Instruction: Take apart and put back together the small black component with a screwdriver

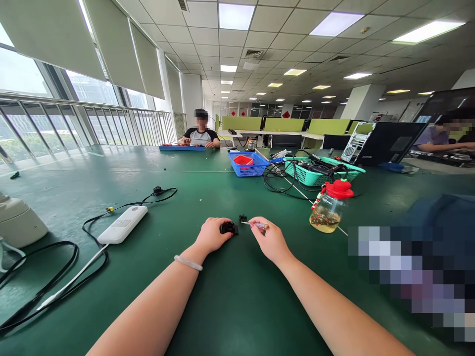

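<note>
My left hand (213, 234) is closed around a small black device (227, 228) with a rounded, lens-like part, low over the green table (237, 306). In my right hand (272, 238) is a small screwdriver (260, 225), pinched between thumb and fingers. Its thin metal shaft points left toward the black device. Just beyond the screwdriver's tip lies a little black part (242, 218) on the table; its exact kind is too small to make out.
A glass bottle (326, 212) with a red lid stands to the right. Behind are a blue basket (247, 168) and a green basket (315, 175) of cables. A white power bank (124, 225) with cords lies left. One person (201, 133) sits across the table; others are at right.
</note>
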The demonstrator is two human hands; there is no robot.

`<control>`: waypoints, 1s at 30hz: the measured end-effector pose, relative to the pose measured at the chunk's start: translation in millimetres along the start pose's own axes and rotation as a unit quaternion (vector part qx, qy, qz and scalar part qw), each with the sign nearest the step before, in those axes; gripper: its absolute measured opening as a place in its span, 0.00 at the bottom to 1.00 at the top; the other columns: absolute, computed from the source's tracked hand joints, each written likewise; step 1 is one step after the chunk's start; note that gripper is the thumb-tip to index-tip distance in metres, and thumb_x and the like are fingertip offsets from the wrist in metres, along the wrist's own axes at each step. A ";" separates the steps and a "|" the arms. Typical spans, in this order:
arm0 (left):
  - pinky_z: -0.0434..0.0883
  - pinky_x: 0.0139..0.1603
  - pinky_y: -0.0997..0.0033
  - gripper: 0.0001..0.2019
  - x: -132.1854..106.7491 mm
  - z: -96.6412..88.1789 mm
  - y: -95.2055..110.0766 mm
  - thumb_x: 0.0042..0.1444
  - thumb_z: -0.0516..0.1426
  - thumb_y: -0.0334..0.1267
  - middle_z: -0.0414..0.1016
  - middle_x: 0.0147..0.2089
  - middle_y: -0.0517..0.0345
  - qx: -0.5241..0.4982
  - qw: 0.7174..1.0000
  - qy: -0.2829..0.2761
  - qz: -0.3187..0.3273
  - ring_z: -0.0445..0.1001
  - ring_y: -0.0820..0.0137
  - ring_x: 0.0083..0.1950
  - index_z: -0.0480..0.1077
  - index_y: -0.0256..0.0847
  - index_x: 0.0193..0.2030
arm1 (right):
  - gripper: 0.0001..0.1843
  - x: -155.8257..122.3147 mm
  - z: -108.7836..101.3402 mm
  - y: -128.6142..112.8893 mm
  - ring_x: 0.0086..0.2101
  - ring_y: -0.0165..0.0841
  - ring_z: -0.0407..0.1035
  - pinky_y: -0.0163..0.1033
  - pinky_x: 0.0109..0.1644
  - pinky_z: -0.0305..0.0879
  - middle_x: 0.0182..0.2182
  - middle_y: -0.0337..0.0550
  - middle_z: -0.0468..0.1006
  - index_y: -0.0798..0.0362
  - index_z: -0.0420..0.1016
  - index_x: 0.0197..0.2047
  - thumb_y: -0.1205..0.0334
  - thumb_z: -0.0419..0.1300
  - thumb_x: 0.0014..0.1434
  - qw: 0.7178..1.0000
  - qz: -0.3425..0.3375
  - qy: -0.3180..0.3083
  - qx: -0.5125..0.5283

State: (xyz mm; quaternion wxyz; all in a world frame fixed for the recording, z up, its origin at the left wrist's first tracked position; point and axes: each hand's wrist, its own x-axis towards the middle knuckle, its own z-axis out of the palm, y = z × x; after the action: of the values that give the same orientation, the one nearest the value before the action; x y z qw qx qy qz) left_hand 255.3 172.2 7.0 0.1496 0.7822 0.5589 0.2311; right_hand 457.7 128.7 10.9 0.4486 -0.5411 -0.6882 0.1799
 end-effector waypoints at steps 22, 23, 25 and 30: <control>0.66 0.61 0.59 0.22 -0.5 0.1 1.3 0.49 0.63 0.42 0.78 0.50 0.52 -0.017 1.000 -0.019 0.005 0.68 0.58 0.58 0.73 0.48 0.52 | 0.11 -4.9 -1.8 -12.2 0.27 0.33 0.66 0.36 0.31 0.62 0.25 0.38 0.72 0.49 0.69 0.32 0.55 0.51 0.61 0.998 -0.055 -0.035 0.023; 0.66 0.61 0.59 0.23 -0.8 -0.6 1.4 0.48 0.63 0.43 0.77 0.50 0.52 -0.017 1.000 -0.023 0.005 0.68 0.58 0.59 0.73 0.48 0.54 | 0.11 -4.8 -2.3 -13.1 0.26 0.32 0.66 0.36 0.31 0.62 0.25 0.37 0.72 0.49 0.68 0.31 0.55 0.50 0.61 0.997 -0.054 -0.037 0.030; 0.66 0.61 0.59 0.27 -1.5 -2.2 1.6 0.48 0.63 0.45 0.77 0.52 0.51 -0.018 0.999 -0.036 0.011 0.68 0.58 0.59 0.71 0.49 0.56 | 0.11 -4.4 -3.0 -14.0 0.25 0.32 0.64 0.36 0.30 0.60 0.24 0.36 0.70 0.49 0.67 0.31 0.55 0.50 0.61 0.997 -0.042 -0.044 0.043; 0.66 0.61 0.63 0.27 -1.6 -4.9 0.6 0.49 0.61 0.39 0.78 0.52 0.55 -0.023 0.998 -0.054 0.030 0.68 0.60 0.60 0.69 0.50 0.59 | 0.09 -3.8 -4.2 -13.1 0.21 0.31 0.59 0.35 0.26 0.57 0.20 0.33 0.65 0.48 0.66 0.30 0.57 0.51 0.59 0.997 -0.009 -0.060 0.056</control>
State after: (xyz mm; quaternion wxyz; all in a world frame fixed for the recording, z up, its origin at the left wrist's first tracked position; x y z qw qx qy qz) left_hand 252.7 170.4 11.1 0.1904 0.8067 0.5204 0.2054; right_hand 453.5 119.7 21.1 0.4375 -0.4968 -0.7080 0.2462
